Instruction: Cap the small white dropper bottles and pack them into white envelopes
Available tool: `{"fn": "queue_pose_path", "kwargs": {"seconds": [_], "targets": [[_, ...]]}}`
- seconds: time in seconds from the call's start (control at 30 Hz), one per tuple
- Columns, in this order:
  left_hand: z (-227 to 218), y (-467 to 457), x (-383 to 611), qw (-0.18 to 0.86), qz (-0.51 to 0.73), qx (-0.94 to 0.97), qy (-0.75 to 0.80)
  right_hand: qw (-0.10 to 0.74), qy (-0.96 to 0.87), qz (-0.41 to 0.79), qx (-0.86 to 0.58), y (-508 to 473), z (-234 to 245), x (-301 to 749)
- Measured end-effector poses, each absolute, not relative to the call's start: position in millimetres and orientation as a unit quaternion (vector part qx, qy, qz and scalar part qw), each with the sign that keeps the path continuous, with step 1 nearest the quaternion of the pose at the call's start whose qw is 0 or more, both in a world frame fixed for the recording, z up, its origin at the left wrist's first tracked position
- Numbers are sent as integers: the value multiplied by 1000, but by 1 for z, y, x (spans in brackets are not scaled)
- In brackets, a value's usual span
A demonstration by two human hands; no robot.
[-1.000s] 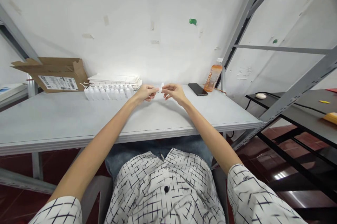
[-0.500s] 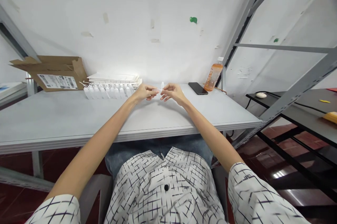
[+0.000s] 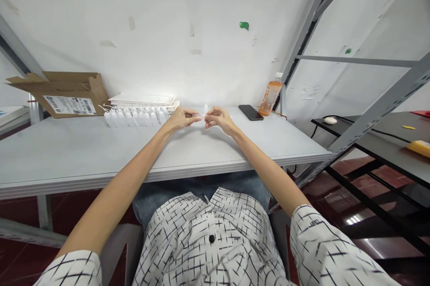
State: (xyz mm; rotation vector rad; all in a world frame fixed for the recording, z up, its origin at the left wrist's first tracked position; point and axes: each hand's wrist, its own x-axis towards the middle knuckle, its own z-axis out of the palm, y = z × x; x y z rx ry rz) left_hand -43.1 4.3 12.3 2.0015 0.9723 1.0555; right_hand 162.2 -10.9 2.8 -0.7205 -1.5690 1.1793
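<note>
My left hand and my right hand meet above the grey table, their fingertips pinching a small white plastic bottle with a narrow tip pointing up. Much of the bottle's body is hidden by my fingers. A thin white piece extends from it toward my left fingertips, but its exact form is too small to tell. To the left of my left hand stands a row of several similar white bottles, in front of a stack of flat white trays.
A black phone and an orange drink bottle lie at the table's back right. An open cardboard box sits at back left. A grey metal shelf frame rises on the right, beside a black side table.
My hands stay together on the small bottle, with only slight finger movement. The whole scene has shifted slightly left and up in the view.
</note>
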Motion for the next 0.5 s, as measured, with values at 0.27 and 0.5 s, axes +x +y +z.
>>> {"fn": "queue_pose_path", "kwargs": {"seconds": [0.27, 0.5], "targets": [[10, 8, -39, 284, 416, 769, 394, 503, -635, 493, -317, -12, 4, 162], [4, 16, -35, 231, 438, 777, 388, 515, -617, 504, -315, -12, 4, 164]]}}
